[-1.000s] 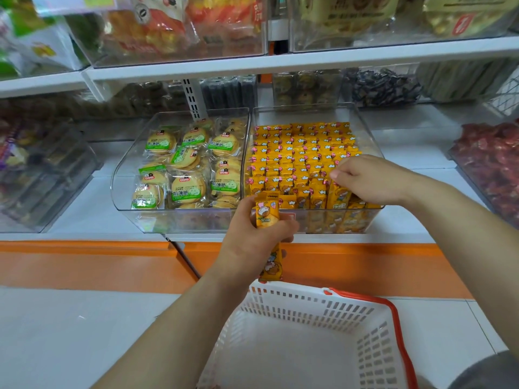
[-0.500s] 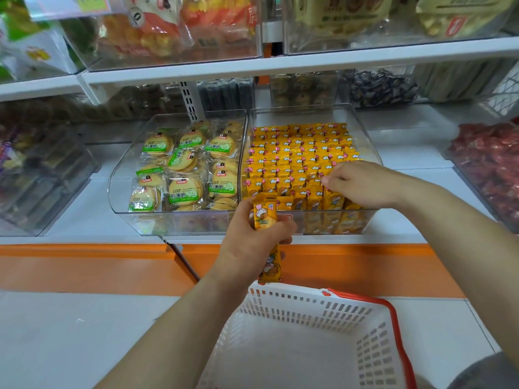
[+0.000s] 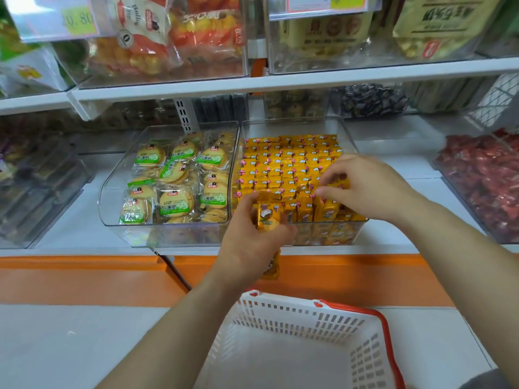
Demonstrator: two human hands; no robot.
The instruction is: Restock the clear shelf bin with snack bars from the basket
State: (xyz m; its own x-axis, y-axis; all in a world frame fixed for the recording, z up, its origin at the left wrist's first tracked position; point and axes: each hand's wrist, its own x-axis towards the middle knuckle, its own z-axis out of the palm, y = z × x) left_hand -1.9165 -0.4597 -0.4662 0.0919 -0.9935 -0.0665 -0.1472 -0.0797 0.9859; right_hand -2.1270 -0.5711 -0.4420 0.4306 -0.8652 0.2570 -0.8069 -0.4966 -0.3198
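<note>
A clear shelf bin (image 3: pixel 345 130) on the lower shelf is packed with rows of upright yellow snack bars (image 3: pixel 283 161). My left hand (image 3: pixel 252 242) is shut on a bunch of yellow snack bars (image 3: pixel 268 217), held upright at the bin's front left corner; their lower ends stick out below my palm. My right hand (image 3: pixel 368 186) hovers over the front right rows, fingers curled apart and touching the bar tops, with nothing in it. The white basket (image 3: pixel 309 318) with a red handle sits below; no bars show inside it.
A second clear bin (image 3: pixel 118 175) of round green-labelled biscuits stands left of the bar bin. A bin of red packets (image 3: pixel 483 178) is at the right. An upper shelf (image 3: pixel 252 85) with more bins overhangs. An orange ledge (image 3: pixel 84 279) runs below the shelf.
My left hand has risen with the bars from below the bin's front wall up to its rim. My right hand has lifted slightly and spread its fingers over the front rows.
</note>
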